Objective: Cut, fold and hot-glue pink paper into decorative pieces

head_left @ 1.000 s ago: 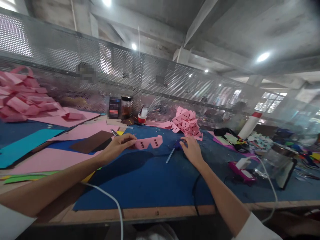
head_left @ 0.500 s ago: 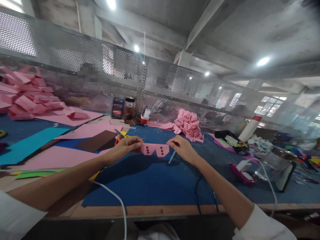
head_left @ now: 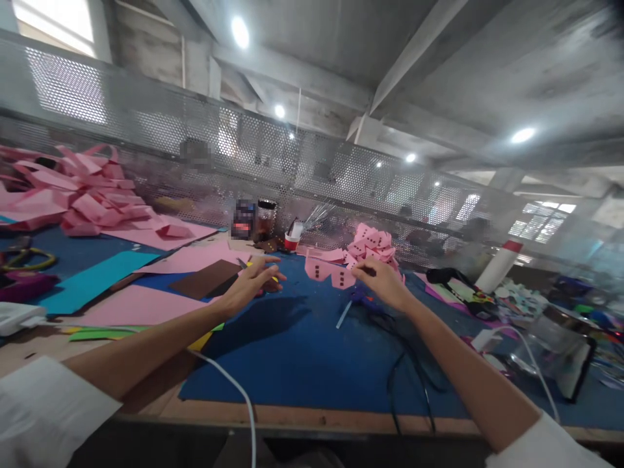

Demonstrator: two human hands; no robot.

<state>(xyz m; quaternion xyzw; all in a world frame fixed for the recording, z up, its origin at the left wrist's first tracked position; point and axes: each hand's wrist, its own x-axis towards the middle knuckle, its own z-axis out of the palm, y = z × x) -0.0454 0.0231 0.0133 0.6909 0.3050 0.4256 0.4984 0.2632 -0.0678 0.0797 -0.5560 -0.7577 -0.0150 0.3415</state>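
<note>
A pink paper cutout (head_left: 327, 271) with two notched flaps and small dark squares hangs from the fingers of my right hand (head_left: 383, 281), which pinches its right end. My left hand (head_left: 258, 276) is apart from the cutout, fingers spread, over the scissors (head_left: 242, 263) that lie partly hidden beneath it. Beyond my right hand rises a pile of similar pink pieces (head_left: 373, 244) with dark squares. A thin whitish glue stick (head_left: 344, 314) juts out below, near what looks like a dark blue tool, partly blurred.
Pink, brown and turquoise sheets (head_left: 104, 279) cover the left side, with a heap of folded pink strips (head_left: 92, 192) behind. A red-and-white cup (head_left: 292, 240) stands by the mesh screen. A white cable (head_left: 234, 383) crosses the front edge; a clear container (head_left: 550, 344) stands at right.
My left hand has let go of the pink cutout and opened. My right hand has carried the cutout rightward and farther out, toward the pile. The view has shifted slightly left.
</note>
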